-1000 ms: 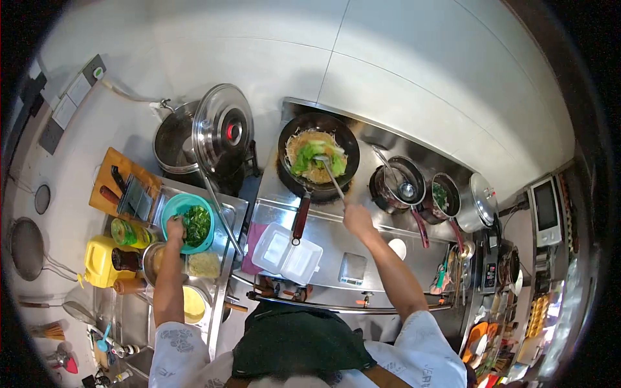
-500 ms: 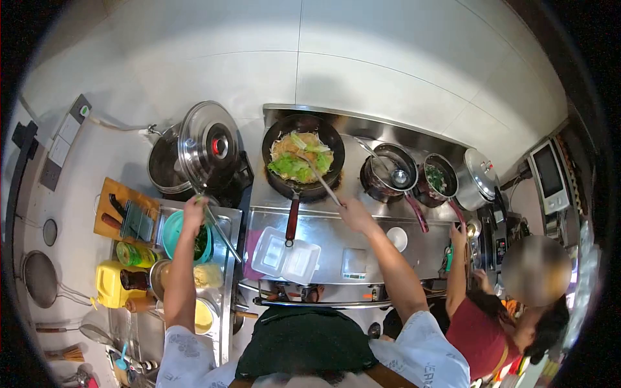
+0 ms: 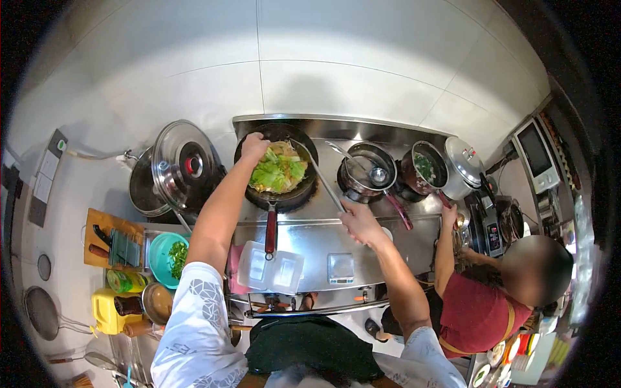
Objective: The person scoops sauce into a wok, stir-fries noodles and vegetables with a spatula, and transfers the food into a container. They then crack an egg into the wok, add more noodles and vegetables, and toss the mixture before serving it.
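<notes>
A black frying pan (image 3: 240, 176) with a dark red handle (image 3: 270, 233) sits on the stove, holding noodle-like food topped with green leaves (image 3: 278, 173). My left hand (image 3: 255, 147) is over the pan's upper left side, fingers bent down and together; what is in them, if anything, is hidden. My right hand (image 3: 361, 223) grips a long-handled metal utensil (image 3: 326, 184), whose far end reaches into the food's upper right edge. Beside my left forearm, a teal bowl (image 3: 158, 258) contains chopped greens (image 3: 177, 258).
Right of the pan stand a pot with a ladle (image 3: 378, 174) and a pot of greens (image 3: 425, 167). A foam box (image 3: 259, 265) and a scale (image 3: 340, 268) lie in front. A co-worker (image 3: 475, 307) at right holds the greens pot's handle. A large lidded pot (image 3: 184, 165) stands left.
My left hand has moved from above the teal bowl up and right to the pan. The utensil's end has shifted to the food's upper right edge. The view has shifted slightly.
</notes>
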`<state>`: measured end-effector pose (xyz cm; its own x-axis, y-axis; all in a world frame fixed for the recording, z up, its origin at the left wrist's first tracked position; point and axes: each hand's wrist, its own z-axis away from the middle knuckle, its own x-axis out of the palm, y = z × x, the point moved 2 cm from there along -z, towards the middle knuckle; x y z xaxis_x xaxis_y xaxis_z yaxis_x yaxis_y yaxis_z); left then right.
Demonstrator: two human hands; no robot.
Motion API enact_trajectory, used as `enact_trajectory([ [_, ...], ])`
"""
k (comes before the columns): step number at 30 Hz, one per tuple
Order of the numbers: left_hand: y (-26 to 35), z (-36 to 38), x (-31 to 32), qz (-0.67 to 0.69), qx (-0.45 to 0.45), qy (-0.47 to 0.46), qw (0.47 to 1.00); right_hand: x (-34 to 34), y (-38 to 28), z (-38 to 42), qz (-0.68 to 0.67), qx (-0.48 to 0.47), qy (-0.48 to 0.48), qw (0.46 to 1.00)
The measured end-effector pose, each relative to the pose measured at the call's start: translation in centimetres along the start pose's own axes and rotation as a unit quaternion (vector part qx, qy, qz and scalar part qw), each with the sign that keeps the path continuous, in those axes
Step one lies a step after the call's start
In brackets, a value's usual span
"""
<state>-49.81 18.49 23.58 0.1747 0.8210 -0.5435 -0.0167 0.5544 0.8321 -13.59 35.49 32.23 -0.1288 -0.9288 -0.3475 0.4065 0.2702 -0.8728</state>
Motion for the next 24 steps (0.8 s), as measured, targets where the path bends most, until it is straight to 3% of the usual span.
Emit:
enact_trajectory([
  [2,1.2,-0.3,-0.5,-0.112,0.084,0.026,0.990,-0.4,-0.7,-0.1,0.006,0.027,-0.016,0.999],
  [3,1.2,-0.4,-0.1,-0.074,0.117,0.062,0.988,-0.3,-0.4,-0.5,0.009,0.051,-0.028,0.998],
  [6,4.1,1.5,-0.8,-0.149,0.081,0.044,0.985,1.2,1.3,-2.3,0.019,0.095,-0.056,0.994],
  [8,3.7,0.7,-0.1,-0.127,0.057,0.020,0.990,3.6,2.3,-3.3,0.022,0.089,-0.058,0.994],
  [11,2.7,-0.1,2.2,-0.106,0.038,-0.020,0.993,7.8,6.2,-8.6,0.081,-0.073,-0.005,0.994],
  [12,2.4,-0.2,2.8,-0.103,0.036,-0.034,0.993,9.2,6.3,-9.3,0.087,-0.068,0.028,0.993],
  [13,2.1,-0.1,3.0,-0.091,0.002,-0.105,0.990,10.4,6.0,-10.1,0.095,-0.064,0.062,0.992],
  [14,1.2,-0.8,3.7,-0.078,0.027,-0.084,0.993,10.8,5.8,-10.6,0.102,-0.062,0.095,0.988],
  [16,-0.9,-2.1,5.2,-0.055,0.077,-0.044,0.995,11.2,6.5,-10.1,0.073,-0.044,0.009,0.996],
  [17,-1.2,-2.5,4.5,0.012,0.068,-0.085,0.994,11.4,6.9,-9.5,0.059,-0.034,-0.034,0.997],
  [20,-0.4,-1.2,3.0,0.055,0.064,-0.113,0.990,8.8,9.3,-8.0,0.109,-0.070,-0.035,0.991],
  [21,-0.7,-1.3,3.0,0.026,0.061,-0.141,0.988,8.6,9.5,-8.3,0.151,-0.083,0.012,0.985],
  [23,-0.6,-0.7,4.0,0.110,0.095,-0.112,0.983,7.9,9.4,-9.3,0.234,-0.113,0.108,0.960],
  [24,-0.9,-0.6,4.8,0.151,0.112,-0.097,0.977,7.9,9.0,-8.9,0.221,-0.119,0.079,0.965],
])
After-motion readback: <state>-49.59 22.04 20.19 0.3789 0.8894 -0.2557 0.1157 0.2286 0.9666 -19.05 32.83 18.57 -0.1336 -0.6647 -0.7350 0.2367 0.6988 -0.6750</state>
